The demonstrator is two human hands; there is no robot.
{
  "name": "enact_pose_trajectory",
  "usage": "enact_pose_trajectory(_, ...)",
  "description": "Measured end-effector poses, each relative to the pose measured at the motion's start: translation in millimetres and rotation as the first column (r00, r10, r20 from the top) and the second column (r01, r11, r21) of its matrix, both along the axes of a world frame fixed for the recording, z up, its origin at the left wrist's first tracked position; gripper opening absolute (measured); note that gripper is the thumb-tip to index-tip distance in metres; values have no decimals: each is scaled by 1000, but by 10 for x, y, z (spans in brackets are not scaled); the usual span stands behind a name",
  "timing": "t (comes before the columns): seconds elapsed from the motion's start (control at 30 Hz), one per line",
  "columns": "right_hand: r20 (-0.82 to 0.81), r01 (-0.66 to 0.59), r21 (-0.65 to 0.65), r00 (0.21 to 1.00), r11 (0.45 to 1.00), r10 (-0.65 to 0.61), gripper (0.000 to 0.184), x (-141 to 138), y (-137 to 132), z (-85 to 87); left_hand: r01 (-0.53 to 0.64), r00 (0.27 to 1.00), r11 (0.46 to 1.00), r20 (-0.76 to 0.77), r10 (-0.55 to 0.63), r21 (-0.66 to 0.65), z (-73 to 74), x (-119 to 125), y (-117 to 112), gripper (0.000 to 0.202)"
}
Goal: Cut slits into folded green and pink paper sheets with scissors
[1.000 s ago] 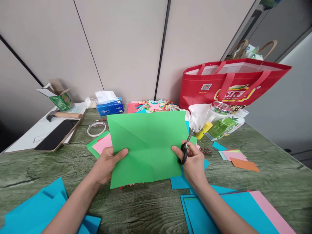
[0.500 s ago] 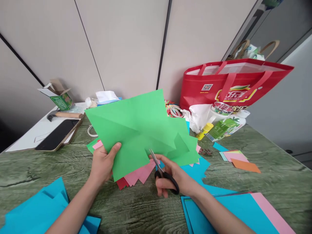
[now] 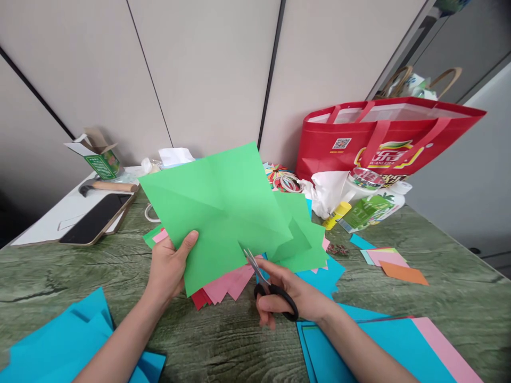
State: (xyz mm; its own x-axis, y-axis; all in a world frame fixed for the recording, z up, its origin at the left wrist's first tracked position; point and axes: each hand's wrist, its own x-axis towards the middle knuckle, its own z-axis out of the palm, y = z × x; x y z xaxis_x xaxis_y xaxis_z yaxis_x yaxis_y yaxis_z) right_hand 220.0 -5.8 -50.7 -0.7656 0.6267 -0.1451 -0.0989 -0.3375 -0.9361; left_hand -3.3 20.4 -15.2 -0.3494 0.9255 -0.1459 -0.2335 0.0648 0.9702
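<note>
My left hand grips the lower left edge of a creased green paper sheet, holding it tilted above the table. My right hand is closed round black-handled scissors, fingers through the loops. The blades point up and left into the sheet's lower edge, where a cut runs into the paper. A partly cut green flap hangs to the right. Pink and red paper pieces lie under the sheet.
Blue sheets lie at the near left; blue and pink sheets at the near right. A red tote bag, glue stick, crumpled tissue, tape rolls, phone and hammer stand further back.
The sheet was turned and raised, and my right hand came from its right edge to below it. The scissors have cut into the lower edge, and the cut has grown slightly.
</note>
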Motion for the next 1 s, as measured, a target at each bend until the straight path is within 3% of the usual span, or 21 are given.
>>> enact_pose_trajectory(0.13,42,35,25,998,999,-36,51,-4,2,19,15,1000,1000,16,-15,-2,-4,18,-7,32)
enact_pose_trajectory(0.3,38,107,98,993,989,-111,44,-79,-14,3,-8,1000,1000,22,8,8,-34,42,-29,30)
enact_pose_trajectory(0.57,80,99,19,992,995,-100,32,-64,-18,-5,-48,998,998,-24,50,43,-82,27,-21,32)
enact_pose_trajectory(1.0,70,190,147,977,971,-202,37,-160,-36,145,34,985,999,-168,-33,4,-205,81,-120,34)
